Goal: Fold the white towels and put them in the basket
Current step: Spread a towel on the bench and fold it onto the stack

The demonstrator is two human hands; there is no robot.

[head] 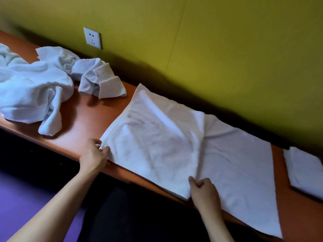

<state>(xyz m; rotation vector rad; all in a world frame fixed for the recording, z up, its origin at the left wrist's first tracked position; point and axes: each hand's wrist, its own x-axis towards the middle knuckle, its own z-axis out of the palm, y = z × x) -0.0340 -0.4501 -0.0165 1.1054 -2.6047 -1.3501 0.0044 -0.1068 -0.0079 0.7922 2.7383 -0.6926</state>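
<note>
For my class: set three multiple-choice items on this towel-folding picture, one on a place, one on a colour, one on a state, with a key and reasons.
1. Where is the folded towel?
A. At the table's right end
B. Under the socket
C. On the floor

2. What colour is the wall?
A. White
B. Yellow-green
C. Purple

3. What state is the towel under the hands in?
A. Crumpled in a heap
B. Rolled up
C. Lying flat, one part folded over

Key:
1 A: it lies on the table, right of the flat towel.
2 B: yellow-green surrounds the socket.
3 C: the left hand and right hand pinch its near edge, with a doubled layer on its left part.
</note>
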